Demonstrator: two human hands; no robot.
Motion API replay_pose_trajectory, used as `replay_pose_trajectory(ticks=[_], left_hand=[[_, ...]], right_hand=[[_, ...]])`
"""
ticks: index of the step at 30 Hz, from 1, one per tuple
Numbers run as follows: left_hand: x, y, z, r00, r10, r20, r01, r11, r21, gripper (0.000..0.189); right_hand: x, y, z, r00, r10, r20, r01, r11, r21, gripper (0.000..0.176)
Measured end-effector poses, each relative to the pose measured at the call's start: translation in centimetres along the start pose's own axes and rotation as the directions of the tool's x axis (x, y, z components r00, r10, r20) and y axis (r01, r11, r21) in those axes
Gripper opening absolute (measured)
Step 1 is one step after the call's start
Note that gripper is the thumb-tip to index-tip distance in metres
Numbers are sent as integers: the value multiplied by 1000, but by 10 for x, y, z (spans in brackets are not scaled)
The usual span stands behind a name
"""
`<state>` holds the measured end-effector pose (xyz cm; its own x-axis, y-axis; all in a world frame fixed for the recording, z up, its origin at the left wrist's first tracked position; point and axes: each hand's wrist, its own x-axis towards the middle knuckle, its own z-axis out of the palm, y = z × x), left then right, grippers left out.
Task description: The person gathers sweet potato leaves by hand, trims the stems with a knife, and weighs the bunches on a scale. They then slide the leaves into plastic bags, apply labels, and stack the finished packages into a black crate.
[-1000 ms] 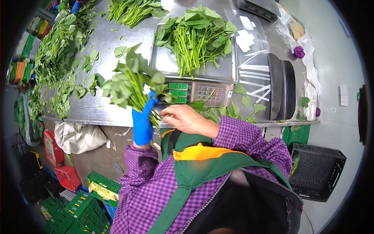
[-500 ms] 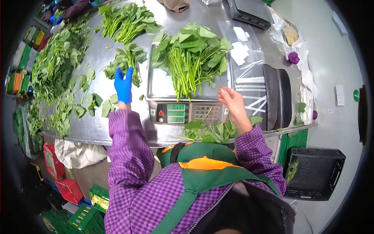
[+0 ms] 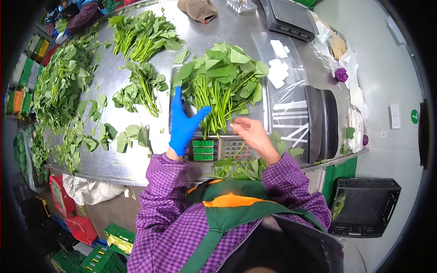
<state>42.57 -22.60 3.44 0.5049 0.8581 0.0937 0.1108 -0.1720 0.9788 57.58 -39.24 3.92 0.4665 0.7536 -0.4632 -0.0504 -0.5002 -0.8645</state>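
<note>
A large bunch of green leafy stems (image 3: 218,86) lies on the metal pan of a scale (image 3: 266,109), whose green display is lit. My left hand (image 3: 184,125), in a blue glove, is spread at the lower left of the bunch, thumb and fingers apart, holding nothing. Bare and slightly curled, my right hand (image 3: 252,134) hovers by the stem ends on the right, fingers apart and nothing in it. To the left of the scale rests a smaller bunch (image 3: 143,88). Loose leafy sprigs (image 3: 239,169) lie along the scale's front.
Another bunch (image 3: 145,36) is farther back, and a long heap of greens (image 3: 63,86) covers the left side. White strips (image 3: 291,113) and a black curved object (image 3: 323,123) lie to the right. A cap (image 3: 198,10) and second scale (image 3: 289,20) stand behind.
My left hand has moved right, from the smaller bunch to the big one on the scale. My right hand has shifted left and nearer to the stem ends.
</note>
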Motion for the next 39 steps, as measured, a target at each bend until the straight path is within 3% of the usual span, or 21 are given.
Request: replay_pose_trajectory(ticks=[1, 5, 7, 8, 10, 11, 12, 14, 15, 19, 21, 22, 24, 26, 27, 28, 30, 32, 34, 36, 39], left_hand=[[-7, 12, 8, 998, 56, 17, -57, 997, 49, 104], [-21, 13, 31, 976, 205, -71, -184, 957, 225, 98], [-29, 21, 35, 962, 261, -79, -233, 938, 258, 68], [-29, 21, 37, 962, 261, -78, -233, 937, 258, 68], [-28, 19, 38, 947, 318, -40, -270, 859, 435, 42], [-27, 15, 41, 951, 301, -70, -250, 883, 398, 29], [-25, 8, 41, 950, 304, -72, -252, 881, 401, 29], [-22, 1, 37, 983, 169, -66, -157, 975, 158, 22], [-22, 3, 34, 987, 143, -72, -133, 982, 133, 16], [-22, 6, 36, 978, 144, -153, -115, 977, 179, 15], [-18, 11, 40, 960, 260, -105, -201, 900, 388, 14], [-17, 8, 41, 959, 261, -108, -200, 899, 389, 14], [-12, 2, 44, 986, 118, -120, -104, 988, 112, 14], [-14, 1, 35, 991, 99, -86, -87, 987, 133, 14], [-15, 8, 28, 998, 24, -60, -27, 998, -58, 14], [-16, 15, 22, 999, -48, -20, 42, 969, -244, 14], [-18, 28, 13, 1000, 4, -30, -12, 964, -265, 14], [-18, 43, 5, 984, -164, 73, 178, 842, -510, 15], [-14, 47, -2, 994, -91, 57, 107, 887, -450, 17], [-11, 55, -8, 996, 47, 81, -9, 909, -416, 15], [-11, 58, -9, 994, 108, 29, -96, 958, -271, 12]], right_hand=[[5, 13, 9, 987, -128, -98, 125, 991, -38, 39], [-4, -13, 11, 991, -69, -118, 64, 997, -45, 30], [-4, -5, 10, 979, -140, -148, 141, 990, -3, 22], [-6, -5, 11, 979, -140, -148, 141, 990, -2, 22], [-9, -6, 17, 979, -173, -104, 179, 983, 51, 19], [-10, -5, 21, 979, -175, -101, 180, 982, 52, 19], [-9, -3, 24, 981, -167, -98, 177, 978, 108, 18], [-8, 1, 27, 982, -162, -96, 176, 970, 166, 16], [-8, 3, 26, 983, -147, -111, 163, 974, 156, 16], [-9, 8, 21, 988, -121, -100, 130, 987, 90, 17], [-11, 10, 25, 984, -145, -103, 154, 985, 83, 17], [-12, 11, 27, 980, -169, -109, 178, 981, 75, 17], [-14, 14, 25, 978, -172, -120, 182, 980, 75, 17], [-17, 17, 21, 976, -169, -137, 181, 980, 80, 16], [-18, 18, 19, 959, -191, -208, 203, 978, 39, 15], [-19, 18, 18, 938, -211, -275, 219, 976, -3, 14], [-22, 13, 21, 914, -261, -309, 277, 961, 9, 14], [-24, 2, 26, 885, -315, -342, 342, 940, 17, 13], [-22, -11, 30, 860, -401, -316, 427, 904, 15, 13], [-19, -19, 30, 862, -408, -300, 432, 902, 15, 13], [-13, -15, 30, 867, -400, -297, 426, 904, 25, 14]])
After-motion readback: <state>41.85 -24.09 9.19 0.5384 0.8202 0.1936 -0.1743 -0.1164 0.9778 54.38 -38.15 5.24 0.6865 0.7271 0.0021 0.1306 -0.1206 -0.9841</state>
